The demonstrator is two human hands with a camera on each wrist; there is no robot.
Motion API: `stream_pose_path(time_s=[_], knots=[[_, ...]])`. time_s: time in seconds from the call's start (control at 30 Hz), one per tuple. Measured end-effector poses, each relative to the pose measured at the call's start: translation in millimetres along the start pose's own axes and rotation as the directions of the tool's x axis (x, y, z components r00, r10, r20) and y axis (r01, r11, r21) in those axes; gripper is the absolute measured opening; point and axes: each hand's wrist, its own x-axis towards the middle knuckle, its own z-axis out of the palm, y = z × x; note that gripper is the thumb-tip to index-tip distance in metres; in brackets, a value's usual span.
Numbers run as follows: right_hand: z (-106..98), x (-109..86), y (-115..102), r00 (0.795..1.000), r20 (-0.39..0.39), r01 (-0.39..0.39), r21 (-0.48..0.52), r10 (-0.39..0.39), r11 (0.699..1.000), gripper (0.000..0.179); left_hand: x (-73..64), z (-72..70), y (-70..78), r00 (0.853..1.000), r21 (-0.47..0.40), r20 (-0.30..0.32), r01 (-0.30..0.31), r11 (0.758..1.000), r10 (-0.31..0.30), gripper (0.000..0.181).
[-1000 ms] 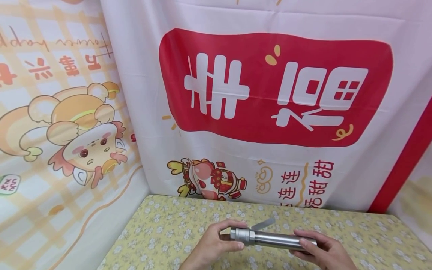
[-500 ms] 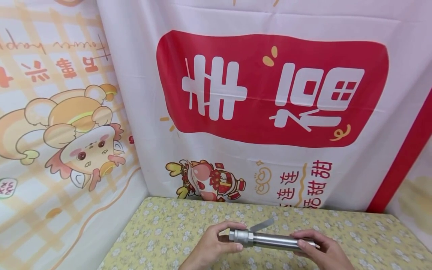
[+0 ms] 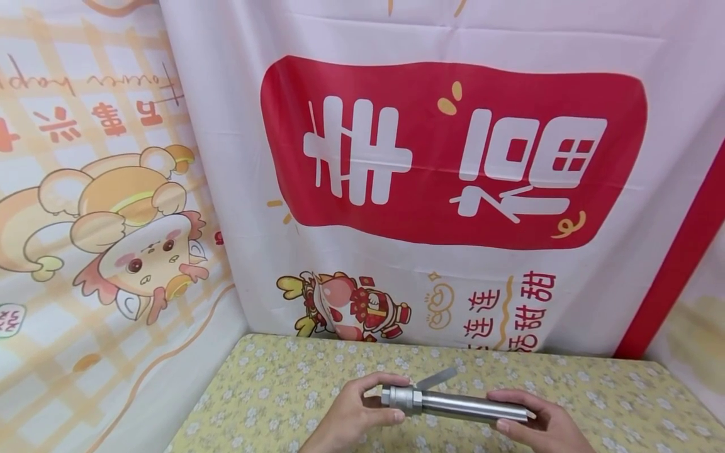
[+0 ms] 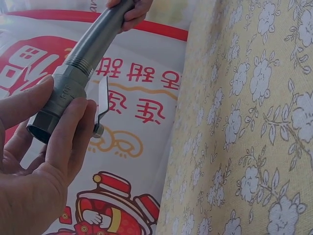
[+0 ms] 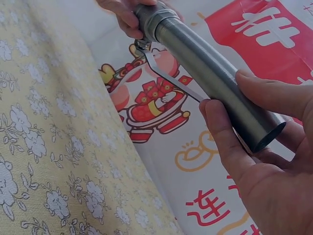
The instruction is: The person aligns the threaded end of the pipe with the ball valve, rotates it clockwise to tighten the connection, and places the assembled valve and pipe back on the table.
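Observation:
A steel ball valve (image 3: 401,399) is joined to one end of a straight metal pipe (image 3: 467,405), both held above the table. The valve's flat lever (image 3: 437,377) slants up and away from its body. My left hand (image 3: 352,408) grips the valve body between thumb and fingers. At the pipe's far end, my right hand (image 3: 540,423) holds it with thumb and fingertips. Threads (image 4: 79,63) show at the joint in the left wrist view. The pipe's open end (image 5: 269,138) faces the right palm in the right wrist view.
Under the hands lies a table with a yellow floral cloth (image 3: 266,384). A white hanging cloth (image 3: 238,189) with a red panel (image 3: 436,151) stands behind it. A printed cartoon cloth (image 3: 130,251) closes off the left side.
My right thumb and fingers have shifted on the pipe, and more of its end shows now. The left hand keeps its grip on the valve. The head view has shifted slightly.

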Motion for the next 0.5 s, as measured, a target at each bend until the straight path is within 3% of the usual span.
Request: stream_pose_path(time_s=[0.13,0.5], knots=[[0.4,-0.3,0.3,1.0,-0.015,0.007,-0.006,-0.007,1.0,0.057,0.5,0.2,0.6,1.0,0.009,0.001,-0.002,1.0,0.002,0.048],[1.4,2.6,5.8,0.999,0.003,0.035,0.09,-0.036,0.995,0.053,0.9,-0.5,0.6,1.0,0.071,0.003,0.004,0.997,-0.004,0.046]])
